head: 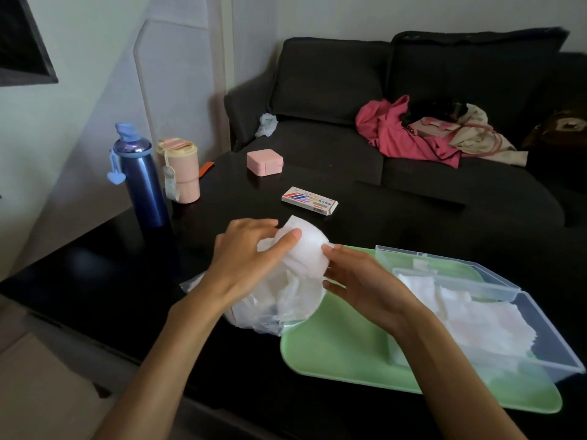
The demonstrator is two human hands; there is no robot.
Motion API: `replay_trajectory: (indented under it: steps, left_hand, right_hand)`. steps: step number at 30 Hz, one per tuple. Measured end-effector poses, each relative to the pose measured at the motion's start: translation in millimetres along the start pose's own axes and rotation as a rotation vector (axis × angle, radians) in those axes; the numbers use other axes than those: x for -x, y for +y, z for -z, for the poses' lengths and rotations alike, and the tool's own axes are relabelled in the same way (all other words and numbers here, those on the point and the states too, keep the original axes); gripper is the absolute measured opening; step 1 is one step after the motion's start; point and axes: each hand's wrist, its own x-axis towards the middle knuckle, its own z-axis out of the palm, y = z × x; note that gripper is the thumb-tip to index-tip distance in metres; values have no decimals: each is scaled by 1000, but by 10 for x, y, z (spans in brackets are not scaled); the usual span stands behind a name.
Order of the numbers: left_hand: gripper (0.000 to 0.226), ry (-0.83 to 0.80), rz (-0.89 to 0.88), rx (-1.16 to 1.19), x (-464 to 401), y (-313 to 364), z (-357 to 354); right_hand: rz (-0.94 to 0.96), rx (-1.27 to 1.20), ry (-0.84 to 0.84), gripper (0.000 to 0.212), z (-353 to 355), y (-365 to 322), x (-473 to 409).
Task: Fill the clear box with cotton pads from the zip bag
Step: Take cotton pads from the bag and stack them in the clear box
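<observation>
A bunch of white cotton pads is held above the crumpled clear zip bag, which lies on the black table partly over the green tray's left edge. My left hand grips the bunch from the left, thumb on top. My right hand pinches its right side with the fingertips. The clear box sits on the tray at the right, lid open toward the back, with a layer of white pads inside.
The green tray lies at the table's near right. Further back stand a blue bottle, a pink cup, a pink case and a small printed carton. A dark sofa with clothes sits behind.
</observation>
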Motion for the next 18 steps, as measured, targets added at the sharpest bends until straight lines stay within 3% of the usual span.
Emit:
replay_trajectory:
  steps: [2,5,8,12,14,18]
  left_hand:
    - [30,27,-90,-16,-10,60,31]
    - [12,-67,-138,288,12,181,19]
    - [10,-96,-56,470,38,344,-144]
    - [2,-80,3,535,61,496,-430]
    - [9,-117,21,632,66,626,-561]
    - [14,-232,138,838,52,840,-767]
  right_hand:
    - [15,-35,9,15,55,-48,73]
    - [48,-79,20,13,130,-94,171]
    - [37,-147,52,12,207,-160,265]
    - [46,1,155,39,342,-246,383]
    - [118,37,245,33,495,-261,480]
    - [56,-232,212,32,797,-255,680]
